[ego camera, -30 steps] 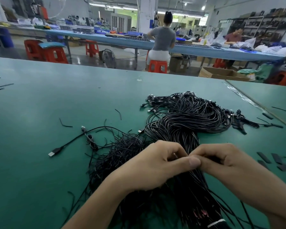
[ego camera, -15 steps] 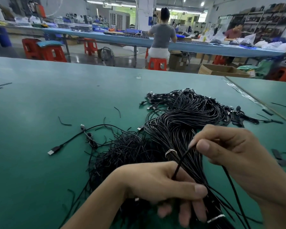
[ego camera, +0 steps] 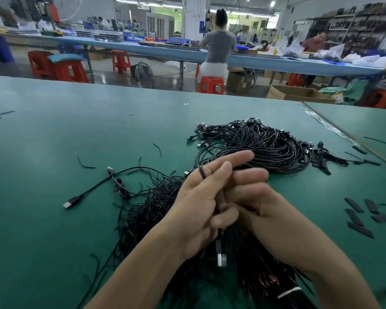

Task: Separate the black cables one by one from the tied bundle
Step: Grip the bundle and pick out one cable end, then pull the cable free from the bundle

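A big bundle of black cables (ego camera: pixel 265 148) loops across the green table (ego camera: pixel 54 219), and its tied end (ego camera: pixel 288 294), bound with a white band, lies at the bottom right. My left hand (ego camera: pixel 198 201) is raised over the bundle. One black cable (ego camera: pixel 202 171) is looped round a finger and pinched under the thumb, and its USB plug (ego camera: pixel 221 258) hangs below. My right hand (ego camera: pixel 270 212) presses close against the left hand, its fingers stretched beside it. The left hand hides the right hand's grip.
A separated cable with a USB plug (ego camera: pixel 73 201) lies to the left, beside a heap of black ties (ego camera: pixel 147 210). Flat black strips (ego camera: pixel 361 219) lie at the right. A seam (ego camera: pixel 343 134) meets a neighbouring table. Beyond the far edge sit workers on red stools.
My right hand drew one cable up out of the bundle. Both hands have since come together above the bundle, and the cable is now looped round my left fingers with its plug dangling.
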